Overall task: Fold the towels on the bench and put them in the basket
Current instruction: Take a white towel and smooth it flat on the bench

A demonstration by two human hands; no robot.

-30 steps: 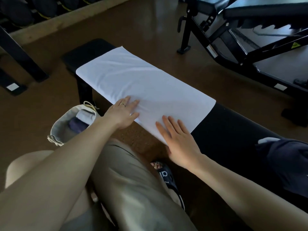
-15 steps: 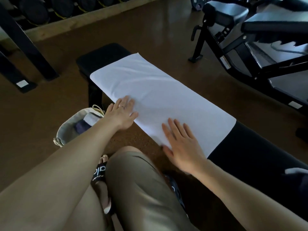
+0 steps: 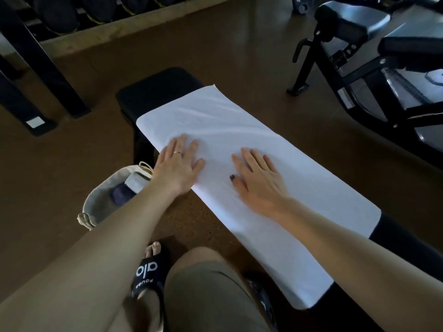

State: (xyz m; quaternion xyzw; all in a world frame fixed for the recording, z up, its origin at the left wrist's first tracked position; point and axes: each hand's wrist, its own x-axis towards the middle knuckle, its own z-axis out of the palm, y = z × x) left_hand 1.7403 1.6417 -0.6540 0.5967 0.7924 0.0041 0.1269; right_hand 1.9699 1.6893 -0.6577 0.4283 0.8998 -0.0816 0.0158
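From the head camera: both my hands are flat on the white towel [image 3: 251, 168], which lies stretched along the black bench [image 3: 163, 85] in front of me. A second ago they sat right at the near edge; now they've slid further onto the cloth, toward its middle. My left hand [image 3: 178, 167] has fingers straight and spread, palm down near the towel's left end, heel at the near edge. My right hand [image 3: 260, 180] lies the same way, fingers spread and pressing, nothing pinched. So I'm smoothing, not lifting. A few soft wrinkles run ahead of my fingertips, toward the far edge.

What that means: I'd say the towel is laid out as one long strip and I'm flattening it before the next fold. No fold across its length is made yet, and nothing from this towel is in the basket.

The basket [image 3: 100, 202], pale cloth with a rope trim, sits on the floor just left of the bench, under my left forearm. Inside I can see a dark bluish bundle [image 3: 121, 194] and something pale [image 3: 137, 182] next to it, likely folded towels, though my arm hides part of the opening.

My sandal [image 3: 147, 274] is on the floor below, and another gym machine [image 3: 359, 75] stands off to the right.
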